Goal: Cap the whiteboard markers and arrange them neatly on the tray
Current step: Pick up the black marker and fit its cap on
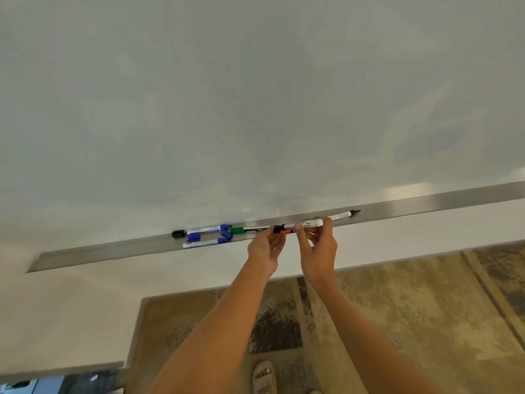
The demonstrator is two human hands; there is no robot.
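Resting marker (308, 223) between right fingers (301, 237)

Tray: long metal ledge (113, 253) under the whiteboard.
Left end: loose black cap (178, 234), two blue markers (203, 230), loose blue caps (194, 237).
Middle: green-capped marker (250, 230).
Right: uncapped black marker (345, 215).

blank whiteboard (255, 95) fills wall; mottled tan-and-dark floor (397, 308) below; soft light glare on board.
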